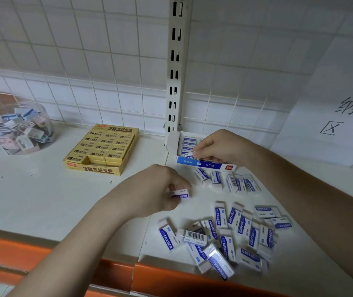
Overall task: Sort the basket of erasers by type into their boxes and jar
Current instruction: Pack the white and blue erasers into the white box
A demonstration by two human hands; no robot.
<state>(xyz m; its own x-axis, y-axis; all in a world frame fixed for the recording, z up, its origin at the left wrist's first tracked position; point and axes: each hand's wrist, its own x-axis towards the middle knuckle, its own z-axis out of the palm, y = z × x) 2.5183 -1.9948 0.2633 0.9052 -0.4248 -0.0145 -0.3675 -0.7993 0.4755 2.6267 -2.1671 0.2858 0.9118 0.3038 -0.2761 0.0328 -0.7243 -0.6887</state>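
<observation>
The right hand (220,146) is over the blue box (205,163), fingers curled and pinching a white-and-blue eraser (189,154) at the box's open top, by the look of it about to slot it in beside those already standing in rows there. The left hand (160,189) hangs over the shelf (32,189) a little nearer, thumb and fingers pinching a second eraser (181,193) of the same kind, clear of the surface as far as I can tell.

Just in front of the blue box lies a short row of loose erasers (227,182), some on edge. Nearer the orange shelf edge (171,275) is the main pile (231,234), a good couple of dozen blue ones heaped at all angles, one showing its barcode.

Further left, the yellow box (102,150) looks very nearly full, its erasers packed flat in neat rows, with one slot at the near corner open. Beyond it the clear jar (19,129) holds a jumble of small picture erasers and stands open. No basket is in sight.

My reading: the yellow sort and the jar sort look done, since nothing of either kind lies loose. What is left is the blue lot, and most of that is still on the shelf, so the job is past halfway but with plenty of one-by-one slotting ahead.
</observation>
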